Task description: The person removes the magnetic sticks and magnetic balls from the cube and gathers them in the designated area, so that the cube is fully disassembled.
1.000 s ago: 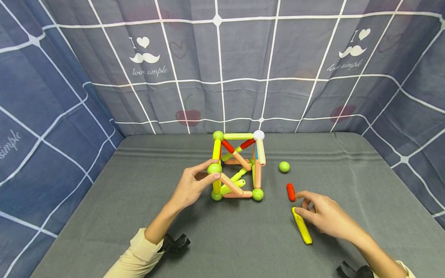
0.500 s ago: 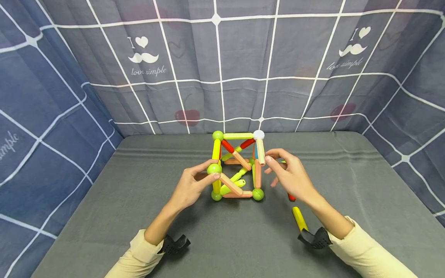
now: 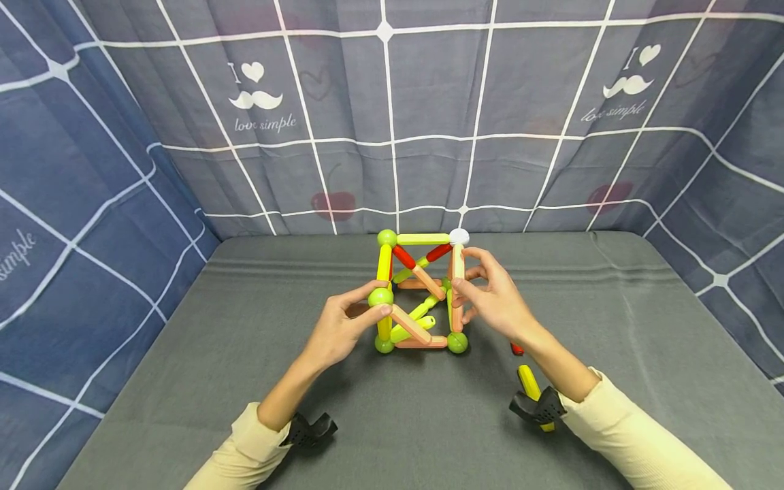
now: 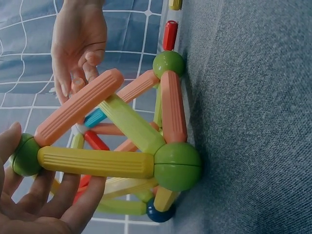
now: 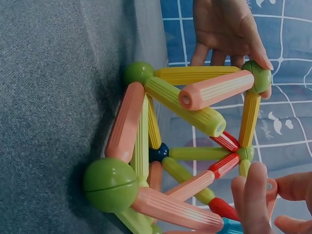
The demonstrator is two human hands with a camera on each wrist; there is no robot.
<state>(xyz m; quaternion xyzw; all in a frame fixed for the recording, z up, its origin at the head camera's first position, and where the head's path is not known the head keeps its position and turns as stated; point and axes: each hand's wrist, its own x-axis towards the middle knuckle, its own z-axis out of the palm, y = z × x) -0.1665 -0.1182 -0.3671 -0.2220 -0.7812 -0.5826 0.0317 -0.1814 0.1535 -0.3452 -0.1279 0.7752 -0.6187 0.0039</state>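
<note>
Open frame of ribbed plastic rods and glossy balls (image 3: 427, 307): standing on the grey cloth-covered tabletop (image 3: 422, 422), between both hands
Left hand (image 3: 333, 327): grasping the glossy green plastic ball (image 3: 380, 297) at the near upper-left corner
Right hand (image 3: 499, 299): pinching a ribbed salmon plastic rod (image 3: 459, 260) just below the white plastic ball (image 3: 459, 236)
Rod handling: judged an alignment step; best guided lightly about the white ball without outward pull, joints probably magnetic and easily parted
Ball bracing: best kept steady and level, sparing the lower salmon rod (image 3: 412, 324) any jolt
Right-hand change, past half-second: moved from beside the rod to fingers around it
Left-hand change: none apparent
</note>
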